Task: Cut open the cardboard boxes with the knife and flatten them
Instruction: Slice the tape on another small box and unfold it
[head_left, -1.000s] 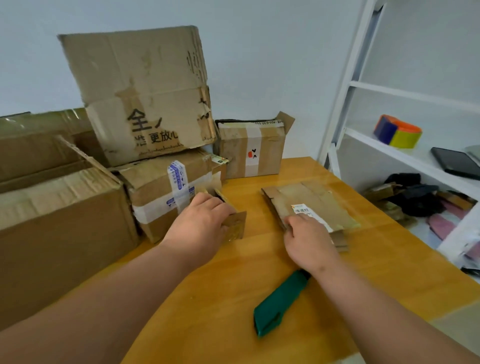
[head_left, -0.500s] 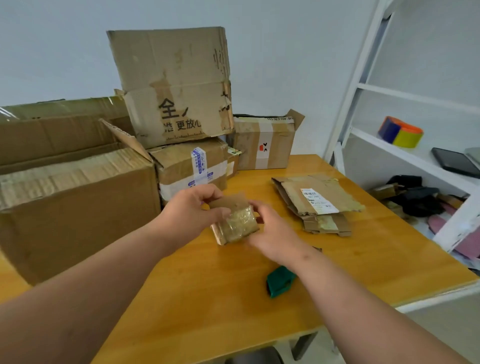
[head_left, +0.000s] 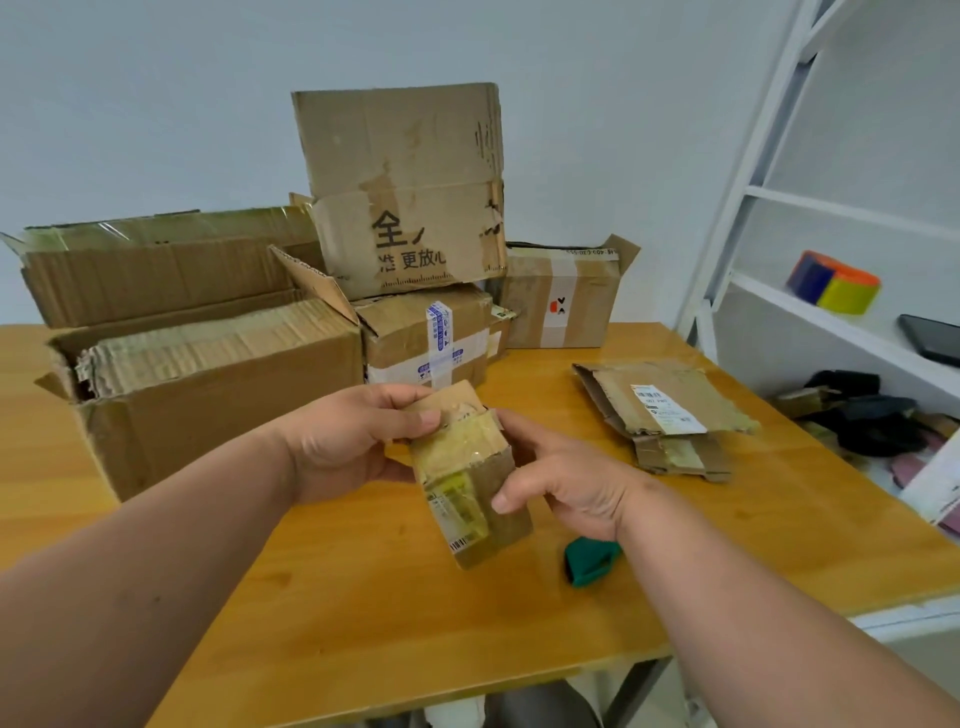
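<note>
Small taped cardboard box (head_left: 470, 475) now lifted off the wooden table (head_left: 363, 597), held in the air over its middle; a second ago the left hand was only reaching for it beside the box stack, right hand pressing the flattened pile. Left hand (head_left: 345, 441) grips the box's top end, thumb over the front, fingers curled behind. Right hand (head_left: 563, 486) holds the right side, thumb on the taped face, fingers wrapped round the back. Green-handled knife (head_left: 589, 561) lies on the table near the front edge, just under the right wrist, untouched. Judgement: next box picked, tape seam being checked, knife must be fetched next. Flattened cardboard (head_left: 665, 410) lies toward the right edge. Uncut boxes (head_left: 208, 379) stacked along the back and left edge; several remain.
</note>
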